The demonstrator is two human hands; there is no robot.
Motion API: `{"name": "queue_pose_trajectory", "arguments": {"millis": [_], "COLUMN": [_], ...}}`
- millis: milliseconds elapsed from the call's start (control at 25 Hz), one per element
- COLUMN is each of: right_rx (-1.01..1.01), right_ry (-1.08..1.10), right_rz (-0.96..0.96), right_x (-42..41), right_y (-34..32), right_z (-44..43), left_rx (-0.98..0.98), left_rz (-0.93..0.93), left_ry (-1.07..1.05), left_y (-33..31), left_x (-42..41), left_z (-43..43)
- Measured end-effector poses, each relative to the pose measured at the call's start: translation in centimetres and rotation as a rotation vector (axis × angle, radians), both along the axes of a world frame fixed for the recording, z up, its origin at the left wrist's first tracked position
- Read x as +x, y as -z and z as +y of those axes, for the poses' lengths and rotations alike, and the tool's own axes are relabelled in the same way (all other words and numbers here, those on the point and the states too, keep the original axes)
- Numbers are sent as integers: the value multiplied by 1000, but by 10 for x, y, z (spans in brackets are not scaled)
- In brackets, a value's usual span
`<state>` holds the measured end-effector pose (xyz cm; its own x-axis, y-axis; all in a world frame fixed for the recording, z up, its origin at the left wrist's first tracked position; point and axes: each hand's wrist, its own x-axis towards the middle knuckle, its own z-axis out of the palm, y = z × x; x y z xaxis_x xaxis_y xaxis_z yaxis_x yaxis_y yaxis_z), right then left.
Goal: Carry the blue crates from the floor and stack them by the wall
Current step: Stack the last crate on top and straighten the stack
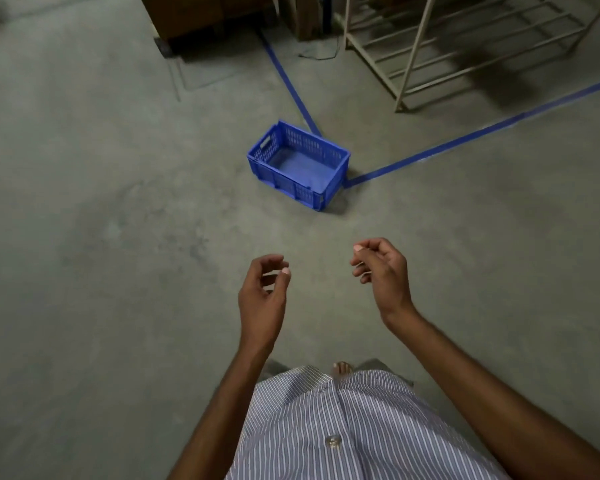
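One empty blue crate (298, 164) with slotted walls stands upright on the grey concrete floor, ahead of me and a little to the right of centre. Both my hands hang in front of my body, well short of the crate. My left hand (264, 289) has loosely curled fingers and holds nothing. My right hand (380, 268) is likewise loosely curled and holds nothing. Neither hand touches the crate.
Blue tape lines (465, 138) on the floor meet at the crate's right corner. A cream metal rack (430, 46) stands at the back right. Brown wooden furniture (194, 19) stands at the back centre. Bare concrete (84, 202) lies to the left.
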<state>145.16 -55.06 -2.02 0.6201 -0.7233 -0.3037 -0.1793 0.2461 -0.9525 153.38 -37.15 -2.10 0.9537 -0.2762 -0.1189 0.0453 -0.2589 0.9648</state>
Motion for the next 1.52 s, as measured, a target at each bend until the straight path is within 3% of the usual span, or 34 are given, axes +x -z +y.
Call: {"name": "queue_pose_trajectory", "arguments": {"millis": [240, 640, 1040, 1240, 1520], "right_rx": [6, 56, 140, 110, 110], "right_ry": [41, 284, 426, 478, 487], "right_rz": [25, 47, 213, 354, 568], "right_x": [187, 462, 682, 767, 836], "right_y": [11, 20, 119, 218, 456], "right_z": [-27, -55, -169, -203, -213], "left_rx": [10, 69, 158, 292, 423], "left_rz": [49, 101, 195, 302, 406], "left_ry": [-12, 189, 314, 415, 537], "left_y": [13, 25, 132, 246, 457], "left_x": [199, 527, 769, 870, 971], "left_z": [-27, -76, -199, -237, -304]}}
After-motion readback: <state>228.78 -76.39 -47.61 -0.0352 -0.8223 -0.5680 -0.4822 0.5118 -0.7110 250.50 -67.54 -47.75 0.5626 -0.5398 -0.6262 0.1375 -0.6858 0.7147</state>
